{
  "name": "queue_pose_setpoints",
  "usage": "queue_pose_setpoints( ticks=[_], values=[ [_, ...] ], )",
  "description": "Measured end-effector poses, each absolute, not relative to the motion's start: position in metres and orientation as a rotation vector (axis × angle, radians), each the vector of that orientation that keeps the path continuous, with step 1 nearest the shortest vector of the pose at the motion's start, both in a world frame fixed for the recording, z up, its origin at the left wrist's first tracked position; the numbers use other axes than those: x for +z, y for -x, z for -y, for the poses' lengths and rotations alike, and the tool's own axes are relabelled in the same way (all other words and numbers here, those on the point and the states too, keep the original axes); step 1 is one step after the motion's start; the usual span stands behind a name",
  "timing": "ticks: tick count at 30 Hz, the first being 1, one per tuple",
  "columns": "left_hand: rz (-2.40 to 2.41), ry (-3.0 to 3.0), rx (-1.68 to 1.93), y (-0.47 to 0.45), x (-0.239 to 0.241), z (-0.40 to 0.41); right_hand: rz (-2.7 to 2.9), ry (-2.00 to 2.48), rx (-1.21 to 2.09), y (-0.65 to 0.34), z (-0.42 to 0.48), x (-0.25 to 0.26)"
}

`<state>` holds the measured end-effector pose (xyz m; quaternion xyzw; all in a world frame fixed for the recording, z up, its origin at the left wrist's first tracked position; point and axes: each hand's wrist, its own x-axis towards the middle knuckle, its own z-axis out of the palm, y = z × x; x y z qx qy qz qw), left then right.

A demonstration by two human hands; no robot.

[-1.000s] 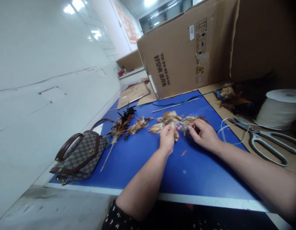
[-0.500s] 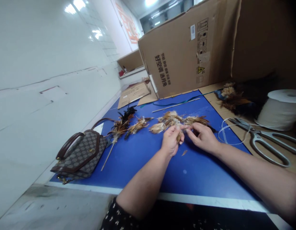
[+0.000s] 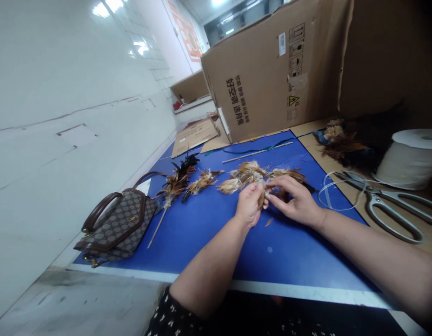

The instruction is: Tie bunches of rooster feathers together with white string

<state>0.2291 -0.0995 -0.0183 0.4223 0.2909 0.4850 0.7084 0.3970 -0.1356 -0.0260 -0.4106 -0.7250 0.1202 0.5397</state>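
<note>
My left hand point(image 3: 250, 203) is closed around a small bunch of brown feathers point(image 3: 261, 200), with the feathers poking out past the thumb. Just to its right, my right hand point(image 3: 298, 201) has thumb and forefinger spread apart, their tips at the edge of that bunch. Behind both hands lie loose tan and white feathers point(image 3: 250, 171), and more brown feathers point(image 3: 288, 174) lie partly hidden by my right hand. A single small feather point(image 3: 269, 222) rests on the blue tabletop point(image 3: 209, 233) below.
At left are a feather-topped stick point(image 3: 157, 227), another feather cluster point(image 3: 201, 183) and a patterned handbag point(image 3: 123, 224). Scissors point(image 3: 391, 217), clear cord point(image 3: 324, 198) and a white spool point(image 3: 408, 158) are at right. A large cardboard box point(image 3: 265, 93) stands behind a thin stick point(image 3: 258, 152).
My right thumb and forefinger have parted from a pinch and moved slightly left, against the feather bunch. My left hand stays in place, still holding it.
</note>
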Motion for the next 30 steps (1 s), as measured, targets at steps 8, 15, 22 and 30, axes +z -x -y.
queue_pose_setpoints(
  ticks=[8,15,22,30],
  values=[
    [-0.607,-0.941,1.093,-0.227,-0.018,0.095,1.586,0.955,0.305,-0.395,0.137,-0.019],
    [-0.546,-0.881,1.005,-0.221,-0.011,0.095,1.297,1.039,0.678,-0.396,0.129,-0.022],
    [-0.542,-0.909,0.945,-0.221,-0.008,0.1,1.423,1.003,0.875,-0.397,0.13,-0.018],
    [-0.525,-0.968,0.929,-0.221,-0.013,0.097,1.362,1.102,0.749,-0.398,0.134,-0.012]
  ],
)
